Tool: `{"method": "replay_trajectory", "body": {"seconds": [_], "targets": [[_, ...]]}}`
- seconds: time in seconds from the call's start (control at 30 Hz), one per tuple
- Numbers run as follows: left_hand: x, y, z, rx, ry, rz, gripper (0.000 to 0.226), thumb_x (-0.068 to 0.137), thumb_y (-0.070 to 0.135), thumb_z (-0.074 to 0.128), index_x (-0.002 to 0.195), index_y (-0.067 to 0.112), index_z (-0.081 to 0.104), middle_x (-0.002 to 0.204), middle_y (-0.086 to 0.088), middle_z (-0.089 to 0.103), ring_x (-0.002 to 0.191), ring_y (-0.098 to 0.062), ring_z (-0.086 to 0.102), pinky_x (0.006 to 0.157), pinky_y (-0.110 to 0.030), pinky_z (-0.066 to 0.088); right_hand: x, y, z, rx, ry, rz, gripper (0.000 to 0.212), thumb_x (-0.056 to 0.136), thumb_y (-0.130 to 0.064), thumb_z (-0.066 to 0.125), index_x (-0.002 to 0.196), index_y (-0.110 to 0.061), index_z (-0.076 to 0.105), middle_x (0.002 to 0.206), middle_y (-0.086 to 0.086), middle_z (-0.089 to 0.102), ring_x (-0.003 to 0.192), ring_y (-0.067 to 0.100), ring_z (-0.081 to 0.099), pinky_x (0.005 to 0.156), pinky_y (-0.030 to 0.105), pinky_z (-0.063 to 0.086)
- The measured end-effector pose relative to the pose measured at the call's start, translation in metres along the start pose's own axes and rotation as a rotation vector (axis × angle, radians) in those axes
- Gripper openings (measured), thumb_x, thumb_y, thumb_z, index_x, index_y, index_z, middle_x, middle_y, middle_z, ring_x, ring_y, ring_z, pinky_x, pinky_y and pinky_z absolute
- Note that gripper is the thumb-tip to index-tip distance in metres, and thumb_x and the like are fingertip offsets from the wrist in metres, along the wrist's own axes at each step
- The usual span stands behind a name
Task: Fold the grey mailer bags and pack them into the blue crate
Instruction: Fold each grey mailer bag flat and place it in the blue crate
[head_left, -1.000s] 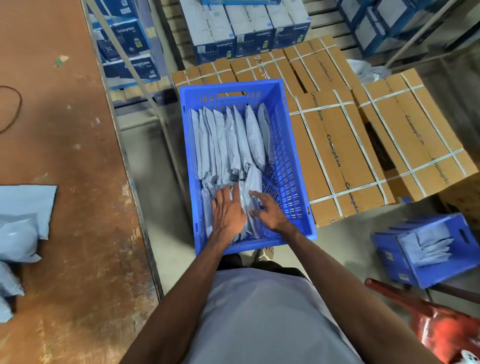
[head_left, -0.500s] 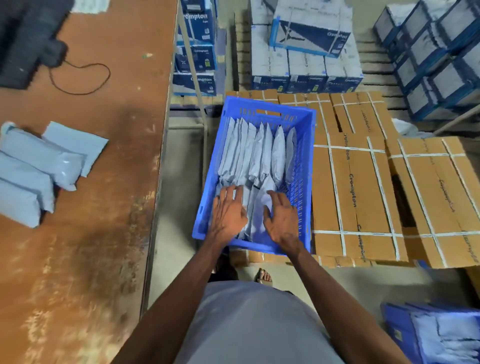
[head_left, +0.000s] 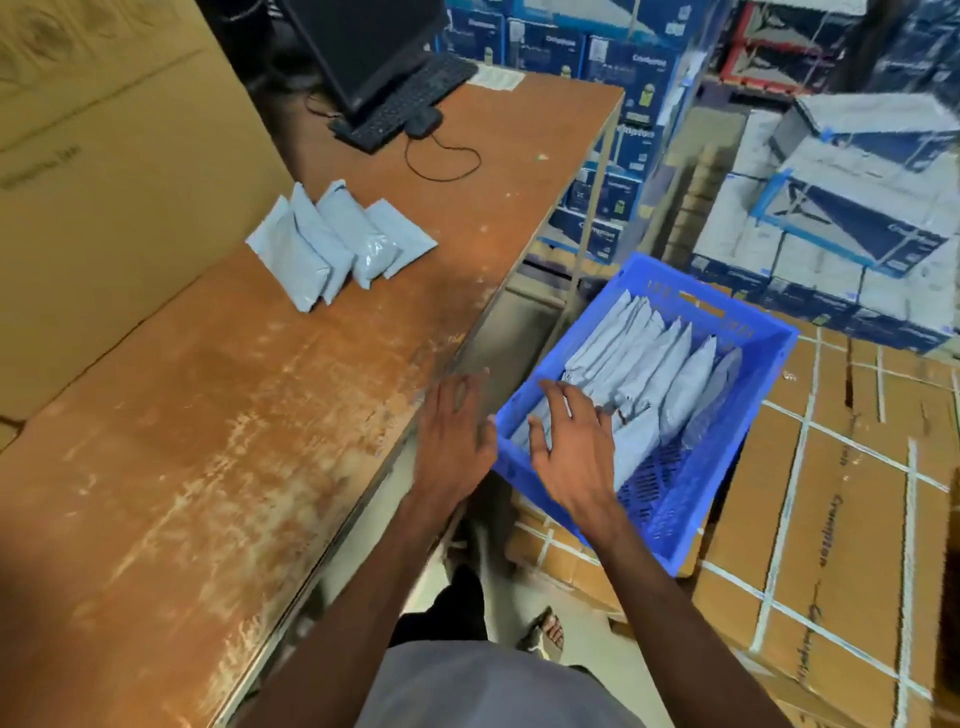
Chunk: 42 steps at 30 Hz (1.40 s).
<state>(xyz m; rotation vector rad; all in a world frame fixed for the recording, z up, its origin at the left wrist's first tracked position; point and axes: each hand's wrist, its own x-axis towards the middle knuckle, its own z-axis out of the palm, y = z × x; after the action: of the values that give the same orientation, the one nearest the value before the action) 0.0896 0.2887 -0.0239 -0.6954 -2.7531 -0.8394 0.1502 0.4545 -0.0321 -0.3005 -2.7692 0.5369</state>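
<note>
A person stood between a worn brown table (head_left: 218, 467) on their left and a blue crate (head_left: 737, 457) on their right, seen from a camera worn on the head. The crate sat on strapped cardboard cartons (head_left: 852, 509) and held a row of folded grey mailer bags (head_left: 649, 374) standing on edge, packed side by side along its length. The right hand (head_left: 571, 447) hovered over the near end of the crate, palm down, fingers spread and relaxed, grasping nothing; whether its fingertips touched the bags beneath could not be told. The left hand (head_left: 457, 436) was outside the crate, over the gap between the crate's near corner and the table edge, fingers straight and loosely together, also holding nothing. The picture was blurred around this hand. On the table, well apart from both hands, lay a small pile of grey mailer bags (head_left: 337, 244), overlapping one another in a fan. Farther back on the table stood a dark monitor (head_left: 363, 47) with a black keyboard (head_left: 405, 104) and a mouse (head_left: 423, 122) on a looping cable. A large cardboard box (head_left: 104, 182) rose along the table's far left side. Stacks of blue and white printed boxes (head_left: 831, 208) filled the background beyond the crate. A sandalled foot (head_left: 545, 631) showed on the floor below.
</note>
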Motion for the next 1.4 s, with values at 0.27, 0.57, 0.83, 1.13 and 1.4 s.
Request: {"method": "replay_trajectory", "body": {"seconds": [0.27,0.57,0.83,1.13,1.4], "targets": [[-0.005,-0.067,-0.059,0.032,0.111,-0.166,0.064,0.082,0.032,0.049,0.142,0.007,0.053,0.132,-0.016,0.052,0.120,-0.034,0.043,0.098,-0.046,0.045,0.044,-0.087,0.028,0.033,-0.022,-0.192,0.048,0.094,-0.034,0.055,0.135,-0.008,0.057,0.123,0.013,0.062,0.107,0.036,0.063,0.085,0.048,0.053],[0.038,-0.165,-0.082,-0.034,0.198,-0.241,0.054,0.082,0.016,0.069,0.135,0.009,0.059,0.130,-0.013,0.057,0.118,-0.029,0.043,0.101,-0.040,0.039,0.110,-0.169,0.083,0.032,-0.100,-0.192,0.048,0.095,-0.035,0.051,0.139,-0.016,0.055,0.137,0.007,0.058,0.118,0.029,0.062,0.095,0.045,0.051],[0.119,-0.238,-0.079,-0.102,0.158,-0.406,0.062,0.084,0.011,0.066,0.144,0.010,0.051,0.139,-0.016,0.053,0.124,-0.034,0.046,0.106,-0.045,0.042,0.178,-0.224,0.123,-0.032,-0.192,-0.191,0.050,0.096,-0.029,0.054,0.144,-0.019,0.052,0.141,0.003,0.055,0.124,0.024,0.058,0.099,0.045,0.047],[0.158,-0.275,-0.066,-0.180,0.205,-0.523,0.070,0.091,0.016,0.072,0.153,0.007,0.041,0.129,-0.022,0.054,0.107,-0.039,0.057,0.086,-0.044,0.050,0.206,-0.241,0.148,-0.014,-0.209,-0.182,0.048,0.097,-0.026,0.053,0.144,-0.016,0.051,0.148,0.004,0.050,0.126,0.026,0.056,0.101,0.045,0.045],[0.118,-0.270,-0.091,-0.177,0.333,-0.404,0.023,0.087,0.021,0.061,0.104,0.008,0.070,0.101,-0.008,0.066,0.089,-0.030,0.065,0.072,-0.041,0.058,0.207,-0.262,0.153,0.614,-0.140,0.075,0.043,0.107,-0.032,0.055,0.143,-0.010,0.048,0.127,0.005,0.061,0.114,0.023,0.062,0.099,0.040,0.051]]}}
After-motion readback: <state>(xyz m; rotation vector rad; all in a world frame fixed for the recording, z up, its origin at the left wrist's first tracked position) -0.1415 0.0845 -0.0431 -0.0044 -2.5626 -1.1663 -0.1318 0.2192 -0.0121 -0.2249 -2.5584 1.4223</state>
